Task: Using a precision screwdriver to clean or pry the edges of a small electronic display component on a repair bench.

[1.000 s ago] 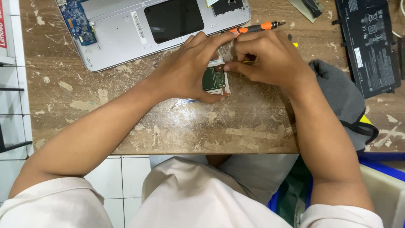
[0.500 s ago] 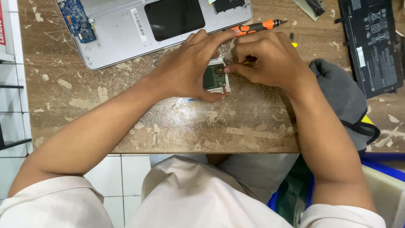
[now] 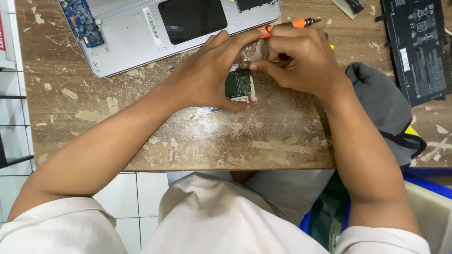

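Note:
My left hand (image 3: 209, 75) grips a small metal-framed part with a green circuit board (image 3: 238, 84) on the worn wooden table (image 3: 212, 141), thumb at its near edge and fingers arched over its far side. My right hand (image 3: 301, 61) is closed around an orange-and-black screwdriver (image 3: 294, 23), whose handle sticks out to the right behind the knuckles; its fingertips pinch at the far edge of the board, touching my left fingers. The screwdriver's tip is hidden by the hands.
An opened silver laptop base (image 3: 136, 37) with a blue circuit board (image 3: 82, 21) lies at the back left. A flat black battery pack (image 3: 414, 47) lies at the far right, a grey cloth bag (image 3: 381, 103) beside my right forearm. White floor tiles show below the table edge.
Both hands stay on the small board. My right fingertips have shifted slightly along its far edge and my left fingers have closed nearer to them.

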